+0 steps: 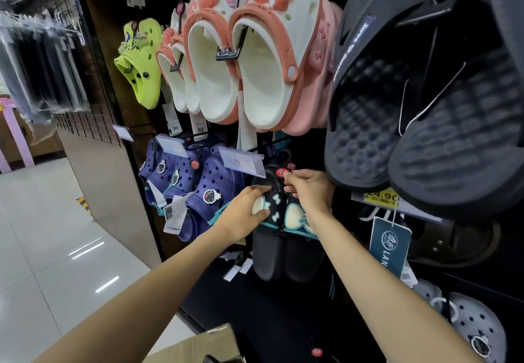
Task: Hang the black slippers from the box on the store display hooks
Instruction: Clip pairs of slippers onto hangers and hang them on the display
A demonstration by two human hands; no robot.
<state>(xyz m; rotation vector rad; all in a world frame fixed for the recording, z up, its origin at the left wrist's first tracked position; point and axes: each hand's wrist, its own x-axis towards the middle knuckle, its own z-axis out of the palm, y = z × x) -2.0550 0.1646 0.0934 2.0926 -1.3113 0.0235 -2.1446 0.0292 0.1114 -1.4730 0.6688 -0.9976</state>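
A pair of black slippers (286, 252) with teal trim and white bows hangs at the middle of the display wall, soles pointing down. My left hand (243, 209) grips the strap of the left slipper, fingers curled over a white bow. My right hand (309, 192) pinches the top of the pair near the red-tagged hanger (283, 171), just under a display hook (255, 149) that carries a price label. The cardboard box (198, 345) sits at the bottom edge, its flap open.
White and coral clogs (241, 73) hang above, a lime clog (139, 61) to their left. Navy clogs (198, 189) hang beside my left hand. Large dark grey slides (425, 93) jut out at upper right. Grey clogs (467, 331) sit lower right. Tiled floor (56, 249) lies left.
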